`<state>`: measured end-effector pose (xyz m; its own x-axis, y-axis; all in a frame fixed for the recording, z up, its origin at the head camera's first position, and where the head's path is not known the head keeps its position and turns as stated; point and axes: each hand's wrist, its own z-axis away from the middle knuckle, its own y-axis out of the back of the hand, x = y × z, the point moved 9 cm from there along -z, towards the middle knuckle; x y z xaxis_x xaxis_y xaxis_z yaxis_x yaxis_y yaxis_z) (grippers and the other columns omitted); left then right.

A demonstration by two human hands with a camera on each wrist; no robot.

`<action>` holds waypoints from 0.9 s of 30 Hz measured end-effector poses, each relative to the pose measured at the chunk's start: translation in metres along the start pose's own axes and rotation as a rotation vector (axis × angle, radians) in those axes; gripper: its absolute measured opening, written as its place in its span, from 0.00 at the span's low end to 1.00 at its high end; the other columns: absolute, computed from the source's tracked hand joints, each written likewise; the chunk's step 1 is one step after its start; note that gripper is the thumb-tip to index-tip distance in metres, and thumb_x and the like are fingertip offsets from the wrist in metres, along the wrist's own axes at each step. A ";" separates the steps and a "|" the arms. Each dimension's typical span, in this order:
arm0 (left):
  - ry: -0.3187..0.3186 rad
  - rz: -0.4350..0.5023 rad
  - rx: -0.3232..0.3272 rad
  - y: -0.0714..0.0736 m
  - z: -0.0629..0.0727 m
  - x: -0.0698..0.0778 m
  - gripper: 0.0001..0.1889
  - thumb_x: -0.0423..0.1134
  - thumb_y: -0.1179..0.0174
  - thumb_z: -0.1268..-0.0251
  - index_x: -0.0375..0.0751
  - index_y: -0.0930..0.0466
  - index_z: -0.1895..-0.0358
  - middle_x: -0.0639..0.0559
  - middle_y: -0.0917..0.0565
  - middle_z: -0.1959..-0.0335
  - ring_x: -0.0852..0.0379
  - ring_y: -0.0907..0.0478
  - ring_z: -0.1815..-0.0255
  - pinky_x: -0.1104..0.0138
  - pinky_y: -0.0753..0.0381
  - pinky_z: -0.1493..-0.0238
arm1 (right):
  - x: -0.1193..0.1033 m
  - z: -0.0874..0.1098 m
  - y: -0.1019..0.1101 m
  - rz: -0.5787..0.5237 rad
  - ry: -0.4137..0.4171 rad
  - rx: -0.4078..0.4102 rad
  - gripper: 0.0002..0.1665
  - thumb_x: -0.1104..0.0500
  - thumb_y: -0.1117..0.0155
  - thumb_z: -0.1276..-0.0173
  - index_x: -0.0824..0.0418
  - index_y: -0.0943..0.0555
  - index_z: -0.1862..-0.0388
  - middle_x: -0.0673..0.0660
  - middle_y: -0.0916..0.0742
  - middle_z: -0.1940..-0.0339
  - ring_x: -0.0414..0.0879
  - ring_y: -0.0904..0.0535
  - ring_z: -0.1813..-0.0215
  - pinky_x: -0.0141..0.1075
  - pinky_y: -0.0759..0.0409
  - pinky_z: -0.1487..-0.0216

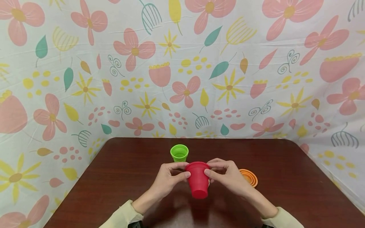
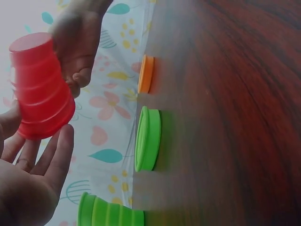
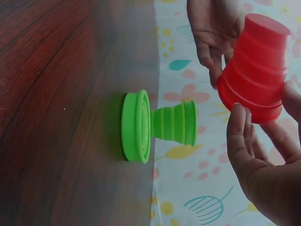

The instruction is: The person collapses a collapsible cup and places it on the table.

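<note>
A red collapsible cup (image 1: 198,180), extended to full height with ribbed steps, is held up above the table between both hands. My left hand (image 1: 169,180) grips its rim from the left, thumb on the near side and fingers behind. On the opposite side, my right hand (image 1: 228,178) pinches the rim the same way. In the left wrist view the red cup (image 2: 41,89) shows its narrow base and stepped wall. Behind the hands stands an extended green cup (image 1: 179,152). A flattened green cup (image 3: 136,127) appears in the wrist views, mostly hidden in the head view.
A flattened orange cup (image 1: 249,178) lies on the dark wooden table (image 1: 128,180), just beyond the right wrist. A flower-patterned cloth (image 1: 182,69) hangs behind the table and along its sides.
</note>
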<state>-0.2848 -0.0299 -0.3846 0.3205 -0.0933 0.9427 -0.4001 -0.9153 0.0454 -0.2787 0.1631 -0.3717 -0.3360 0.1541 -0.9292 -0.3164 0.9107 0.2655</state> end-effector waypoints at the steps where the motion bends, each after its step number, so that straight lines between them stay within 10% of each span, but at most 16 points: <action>1: 0.010 0.012 -0.001 0.000 0.000 -0.001 0.16 0.28 0.30 0.32 0.27 0.14 0.43 0.41 0.11 0.53 0.54 0.13 0.60 0.56 0.09 0.56 | -0.001 0.000 0.000 -0.007 0.005 0.001 0.16 0.62 0.29 0.26 0.67 0.12 0.43 0.66 0.15 0.48 0.52 0.12 0.59 0.46 0.09 0.58; 13: 0.047 0.088 -0.038 -0.004 0.002 -0.004 0.18 0.30 0.34 0.26 0.27 0.17 0.38 0.41 0.14 0.51 0.50 0.10 0.68 0.51 0.08 0.61 | -0.007 0.003 -0.003 0.013 0.048 -0.040 0.23 0.61 0.35 0.21 0.63 0.19 0.30 0.61 0.10 0.65 0.61 0.16 0.73 0.45 0.11 0.66; 22: -0.017 0.029 -0.077 -0.008 -0.002 0.003 0.17 0.32 0.37 0.24 0.30 0.17 0.37 0.38 0.14 0.51 0.27 0.14 0.71 0.53 0.08 0.68 | -0.008 0.004 -0.006 -0.033 0.048 -0.065 0.22 0.62 0.36 0.21 0.65 0.18 0.31 0.64 0.11 0.65 0.62 0.15 0.73 0.51 0.09 0.67; 27: -0.013 0.007 -0.077 -0.010 -0.004 0.004 0.16 0.33 0.36 0.25 0.31 0.15 0.39 0.40 0.13 0.54 0.40 0.12 0.74 0.53 0.09 0.70 | -0.009 0.005 -0.008 -0.040 0.046 -0.072 0.21 0.62 0.36 0.21 0.65 0.17 0.33 0.67 0.12 0.57 0.61 0.14 0.72 0.53 0.09 0.66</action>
<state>-0.2829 -0.0201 -0.3804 0.3282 -0.1054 0.9387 -0.4668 -0.8820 0.0642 -0.2690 0.1558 -0.3671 -0.3615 0.0985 -0.9272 -0.3927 0.8858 0.2472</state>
